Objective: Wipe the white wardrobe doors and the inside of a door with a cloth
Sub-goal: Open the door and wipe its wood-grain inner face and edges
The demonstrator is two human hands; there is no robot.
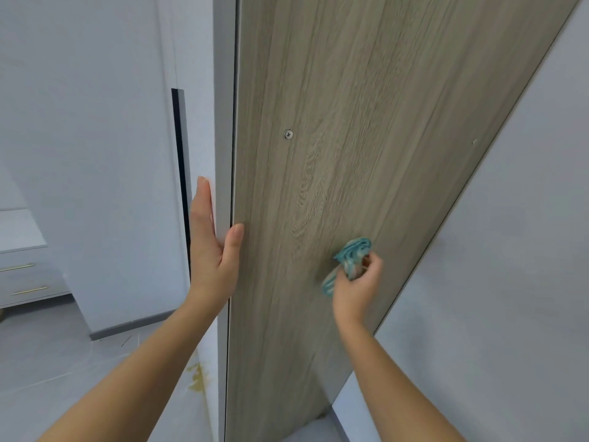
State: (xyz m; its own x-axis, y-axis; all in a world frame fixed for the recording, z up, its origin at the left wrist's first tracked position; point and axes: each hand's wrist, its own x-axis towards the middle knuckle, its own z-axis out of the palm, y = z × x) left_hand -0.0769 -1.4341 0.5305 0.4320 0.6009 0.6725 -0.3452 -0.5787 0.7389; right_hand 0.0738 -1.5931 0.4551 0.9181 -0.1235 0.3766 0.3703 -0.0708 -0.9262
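Nearest to me, two bare forearms reach up into view. My right hand is clenched around one bunched teal cloth, crumpled and striped with paler blue, pressed against the wood-grain inner face of the open wardrobe door. My left hand clasps the door's white edge, fingers flat on the outer side, thumb on the inner face. I count one screw head higher up the panel. Beyond, one white closed door with a dark vertical handle strip, and farther left a drawer unit showing two brass pulls.
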